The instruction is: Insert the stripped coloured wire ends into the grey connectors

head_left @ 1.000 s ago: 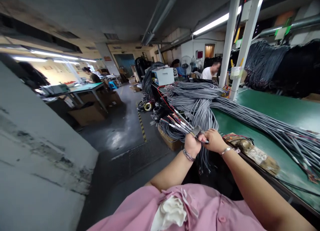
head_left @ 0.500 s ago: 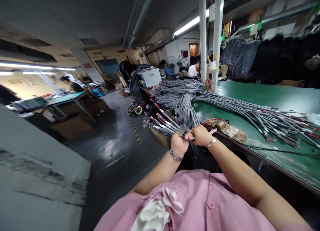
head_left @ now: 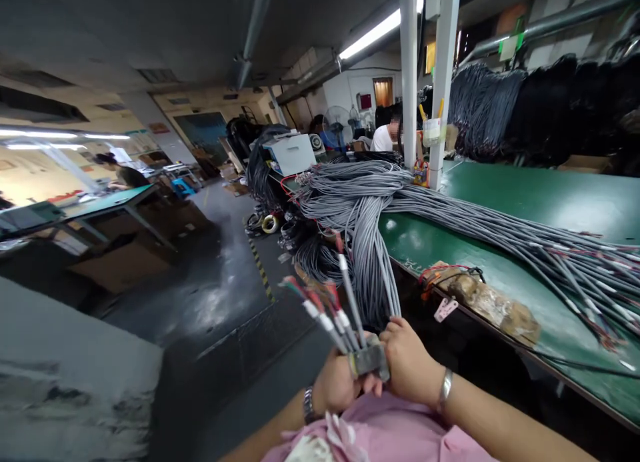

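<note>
My left hand [head_left: 340,382] is closed around several grey cables [head_left: 350,302], near their stripped ends, which fan upward. Coloured inner wires and white sleeves show at those ends. A dark grey, flat piece [head_left: 369,359], perhaps tape or a pad, lies across the cables between my hands; its kind is unclear. My right hand [head_left: 413,365] is closed beside it, its fingers curled where strands of the hanging cable bundle [head_left: 373,249] come down. The hands nearly touch, close in front of my body. Inside the fists the exact grip is hidden.
A long bundle of grey cables [head_left: 475,219] lies across the green table [head_left: 500,182]. At the table edge are a taped brown block [head_left: 493,309] and a pink clip [head_left: 446,309]. A white post [head_left: 443,82] rises behind. Cable coils [head_left: 270,223] sit on the floor. One person [head_left: 385,137] is in the background.
Both hands have come down and closer to my body, bringing the held cable ends along. The cable ends now point more upward. The camera view has shifted slightly.
</note>
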